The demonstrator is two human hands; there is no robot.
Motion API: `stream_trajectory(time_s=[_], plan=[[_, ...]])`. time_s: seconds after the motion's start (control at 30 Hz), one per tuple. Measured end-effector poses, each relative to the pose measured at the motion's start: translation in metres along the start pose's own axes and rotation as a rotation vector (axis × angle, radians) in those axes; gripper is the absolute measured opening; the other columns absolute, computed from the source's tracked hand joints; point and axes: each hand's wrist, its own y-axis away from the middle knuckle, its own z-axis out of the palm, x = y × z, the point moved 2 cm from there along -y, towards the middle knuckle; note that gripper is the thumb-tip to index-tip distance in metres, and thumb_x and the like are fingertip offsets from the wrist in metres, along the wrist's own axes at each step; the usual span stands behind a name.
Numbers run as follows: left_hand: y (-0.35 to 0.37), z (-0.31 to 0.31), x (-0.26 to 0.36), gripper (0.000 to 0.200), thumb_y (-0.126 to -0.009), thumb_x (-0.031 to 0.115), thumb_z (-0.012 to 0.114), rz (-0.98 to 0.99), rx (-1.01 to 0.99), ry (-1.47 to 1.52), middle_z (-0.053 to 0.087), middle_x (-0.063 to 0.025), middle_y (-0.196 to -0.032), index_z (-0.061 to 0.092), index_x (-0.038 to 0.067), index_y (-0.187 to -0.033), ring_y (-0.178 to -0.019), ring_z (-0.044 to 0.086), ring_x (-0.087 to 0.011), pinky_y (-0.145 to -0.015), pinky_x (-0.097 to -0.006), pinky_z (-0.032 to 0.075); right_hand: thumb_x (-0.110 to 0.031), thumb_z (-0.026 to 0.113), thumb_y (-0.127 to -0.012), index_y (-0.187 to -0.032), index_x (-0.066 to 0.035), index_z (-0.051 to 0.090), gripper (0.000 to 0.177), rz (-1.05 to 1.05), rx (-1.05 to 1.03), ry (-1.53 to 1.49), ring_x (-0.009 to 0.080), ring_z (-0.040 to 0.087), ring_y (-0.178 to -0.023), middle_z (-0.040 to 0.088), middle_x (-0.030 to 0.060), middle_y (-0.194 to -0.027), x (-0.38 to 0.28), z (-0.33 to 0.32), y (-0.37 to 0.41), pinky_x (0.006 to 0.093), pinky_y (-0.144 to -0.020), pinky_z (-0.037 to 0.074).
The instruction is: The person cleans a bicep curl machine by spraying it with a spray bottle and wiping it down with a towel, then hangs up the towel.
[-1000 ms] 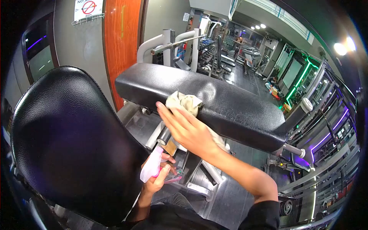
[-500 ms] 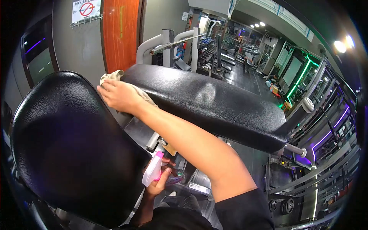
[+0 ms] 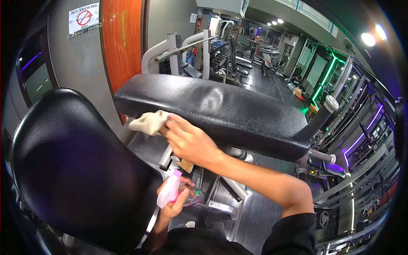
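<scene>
My right hand (image 3: 189, 142) presses a beige cloth (image 3: 149, 122) against the near lower edge of a long black padded arm rest (image 3: 238, 112), close to its left end. My left hand (image 3: 175, 203) is low in the middle, closed around a spray bottle (image 3: 170, 192) with a pink and white trigger head. A large black padded seat (image 3: 72, 170) fills the left foreground and hides part of my left arm.
Grey metal frame tubes (image 3: 163, 46) and a bar rise behind the arm rest. An orange door (image 3: 121, 46) and a no-smoking sign (image 3: 83, 17) are on the wall at left. Rows of gym machines (image 3: 255, 55) stretch back; green and purple lit racks (image 3: 340, 85) stand at right.
My right hand has swept the cloth from the arm rest's far left end back down along its near edge. The view shifted slightly. My left hand kept the bottle in place.
</scene>
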Motion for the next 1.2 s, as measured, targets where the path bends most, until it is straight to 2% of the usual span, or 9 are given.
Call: stream_trajectory(time_s=[0.2, 0.4, 0.5, 0.67, 0.7, 0.83, 0.97, 1.03, 1.2], plan=[[-0.005, 0.014, 0.009, 0.022, -0.083, -0.005, 0.056, -0.031, -0.074, -0.042, 0.063, -0.0188, -0.089, 0.053, -0.009, -0.105, -0.067, 0.066, -0.0206, -0.062, -0.0301, 0.054, -0.015, 0.058, -0.069, -0.097, -0.001, 0.069, 0.033, 0.146, -0.266, 0.013, 0.0199, 0.053, -0.113, 0.063, 0.0043, -0.1, 0.006, -0.064, 0.078, 0.0396, -0.112, 0.03], [-0.007, 0.018, 0.004, 0.022, -0.082, -0.007, 0.057, -0.053, -0.127, -0.038, 0.064, -0.0179, -0.089, 0.054, -0.01, -0.103, -0.069, 0.066, -0.0193, -0.063, -0.0297, 0.054, -0.017, 0.062, -0.071, -0.087, -0.01, 0.069, 0.019, 0.296, -0.291, 0.144, 0.0181, 0.06, -0.1, 0.064, 0.0019, -0.092, 0.018, -0.119, 0.14, 0.0443, -0.109, 0.033], [-0.011, 0.02, 0.004, 0.022, -0.082, -0.007, 0.057, -0.04, -0.139, -0.028, 0.064, -0.018, -0.089, 0.054, -0.01, -0.103, -0.069, 0.067, -0.0192, -0.063, -0.0295, 0.054, -0.012, 0.064, -0.07, -0.083, -0.007, 0.07, 0.016, 0.468, -0.205, 0.224, 0.0333, 0.062, -0.098, 0.064, 0.0155, -0.092, 0.031, -0.152, 0.172, 0.0547, -0.103, 0.037], [-0.016, 0.022, 0.005, 0.022, -0.082, -0.007, 0.057, -0.021, -0.163, -0.041, 0.064, -0.0182, -0.089, 0.054, -0.01, -0.104, -0.068, 0.067, -0.0197, -0.063, -0.0294, 0.054, -0.001, 0.056, -0.068, -0.112, -0.008, 0.068, 0.046, 0.769, -0.275, 0.315, 0.0438, 0.057, -0.103, 0.059, 0.023, -0.101, 0.039, -0.166, 0.176, 0.0562, -0.099, 0.039], [-0.017, 0.021, 0.006, 0.022, -0.082, -0.006, 0.057, -0.025, -0.166, -0.047, 0.064, -0.0184, -0.089, 0.054, -0.01, -0.104, -0.068, 0.067, -0.0199, -0.063, -0.0293, 0.054, -0.004, 0.057, -0.071, -0.123, -0.012, 0.062, 0.053, 0.682, -0.259, 0.304, 0.0409, 0.057, -0.103, 0.06, 0.0212, -0.102, 0.039, -0.158, 0.173, 0.0532, -0.094, 0.043], [-0.016, 0.017, 0.004, 0.022, -0.083, -0.004, 0.057, -0.018, -0.125, -0.024, 0.063, -0.0192, -0.09, 0.053, -0.01, -0.105, -0.068, 0.066, -0.0205, -0.063, -0.0292, 0.054, -0.008, 0.057, -0.072, -0.125, -0.012, 0.06, 0.054, 0.4, -0.1, 0.102, 0.0299, 0.059, -0.09, 0.058, 0.012, -0.096, 0.029, -0.107, 0.116, 0.0472, -0.093, 0.044], [-0.009, 0.008, 0.003, 0.023, -0.084, -0.003, 0.057, -0.02, -0.068, 0.008, 0.062, -0.0196, -0.091, 0.052, -0.01, -0.106, -0.068, 0.066, -0.0209, -0.062, -0.03, 0.053, -0.021, 0.051, -0.08, -0.125, -0.01, 0.057, 0.046, 0.34, -0.127, 0.037, 0.0214, 0.055, -0.107, 0.058, 0.0064, -0.114, 0.021, -0.052, 0.05, 0.0402, -0.106, 0.036], [-0.005, 0.0, -0.001, 0.025, -0.085, -0.004, 0.056, -0.036, -0.032, -0.002, 0.061, -0.0197, -0.092, 0.05, -0.01, -0.108, -0.068, 0.066, -0.0214, -0.062, -0.0309, 0.053, -0.022, 0.049, -0.082, -0.123, -0.002, 0.055, 0.046, 0.305, -0.136, 0.046, 0.0256, 0.05, -0.117, 0.055, 0.0111, -0.121, 0.023, -0.036, 0.012, 0.0412, -0.112, 0.026], [0.001, -0.005, -0.007, 0.028, -0.085, -0.004, 0.056, -0.024, 0.01, -0.048, 0.061, -0.0197, -0.093, 0.047, -0.01, -0.111, -0.068, 0.065, -0.0213, -0.064, -0.0309, 0.053, -0.025, 0.045, -0.089, -0.113, -0.002, 0.064, 0.038, 0.101, -0.034, 0.146, 0.0303, 0.045, -0.125, 0.056, 0.016, -0.125, 0.017, 0.013, -0.052, 0.0457, -0.115, 0.017]])
